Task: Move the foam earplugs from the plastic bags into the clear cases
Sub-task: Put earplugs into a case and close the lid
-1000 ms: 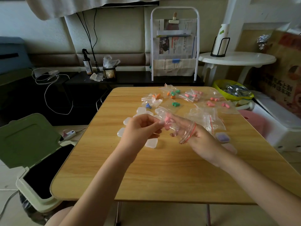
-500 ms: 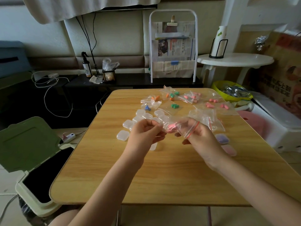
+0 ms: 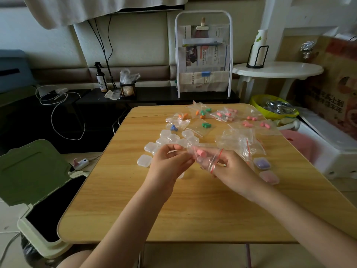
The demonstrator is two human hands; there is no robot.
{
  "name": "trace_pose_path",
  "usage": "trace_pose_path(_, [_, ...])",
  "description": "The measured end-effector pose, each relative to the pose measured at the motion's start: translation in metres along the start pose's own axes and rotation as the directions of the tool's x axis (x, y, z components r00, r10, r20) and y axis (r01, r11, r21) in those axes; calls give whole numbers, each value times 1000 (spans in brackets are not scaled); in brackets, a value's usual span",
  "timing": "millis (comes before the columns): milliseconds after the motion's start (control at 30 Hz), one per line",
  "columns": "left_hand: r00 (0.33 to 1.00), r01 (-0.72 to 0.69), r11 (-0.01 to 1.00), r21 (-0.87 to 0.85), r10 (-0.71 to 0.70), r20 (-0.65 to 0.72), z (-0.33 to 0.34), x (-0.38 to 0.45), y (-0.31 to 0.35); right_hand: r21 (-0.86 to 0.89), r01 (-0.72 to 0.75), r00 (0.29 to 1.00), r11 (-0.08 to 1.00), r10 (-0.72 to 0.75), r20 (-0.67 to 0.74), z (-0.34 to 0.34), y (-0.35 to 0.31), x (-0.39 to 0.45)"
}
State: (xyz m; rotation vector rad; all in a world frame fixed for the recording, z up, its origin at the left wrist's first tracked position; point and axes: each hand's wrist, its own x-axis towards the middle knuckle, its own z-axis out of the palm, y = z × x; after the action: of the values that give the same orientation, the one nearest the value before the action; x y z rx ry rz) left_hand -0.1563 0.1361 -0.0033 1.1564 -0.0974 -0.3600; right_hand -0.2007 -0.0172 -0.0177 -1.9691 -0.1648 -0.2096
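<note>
Holding the small clear red-zipped plastic bag (image 3: 205,158) above the wooden table (image 3: 193,206), both the left hand (image 3: 170,163) and right hand (image 3: 231,171) pinch it, now level, its pink foam earplug (image 3: 201,152) still inside, uncased.

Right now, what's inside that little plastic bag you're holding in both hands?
A pink foam earplug shows through the clear bag, held by the left hand and right hand. Fingers and crumpled plastic cover the rest, so I cannot tell if more are inside.
</note>
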Motion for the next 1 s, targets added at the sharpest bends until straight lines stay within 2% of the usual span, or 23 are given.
trace_pose_path(100, [1000,-9,998,64,9,-13,-2,0,-2,53,17,1000,998,-15,-27,4,-1,-1])
trace_pose_path(200, [1000,-2,999,47,2,-13,-1,-1,-3,20,12,996,1000,-10,-83,7,3,1])
trace_pose_path(400, [998,-7,1000,-30,5,-61,-2,-1,-3,-48,13,999,999,-15,-36,5,5,0])
trace_pose_path(533, [999,12,999,-39,-14,-39,1,-1,-6,-136,-19,999,990,14,-40,10,11,1])
trace_pose_path(667, [999,52,992,-117,-53,-11,1,1,-7,-180,-16,997,983,2,-78,6,9,3])
trace_pose_path(867, [992,82,978,-192,-99,-79,-2,6,-5,-197,62,973,978,-104,-208,4,-2,2])
trace_pose_path(1000, [979,138,940,-312,-178,-104,-6,10,-4,-244,43,960,969,-108,-259,4,2,4])
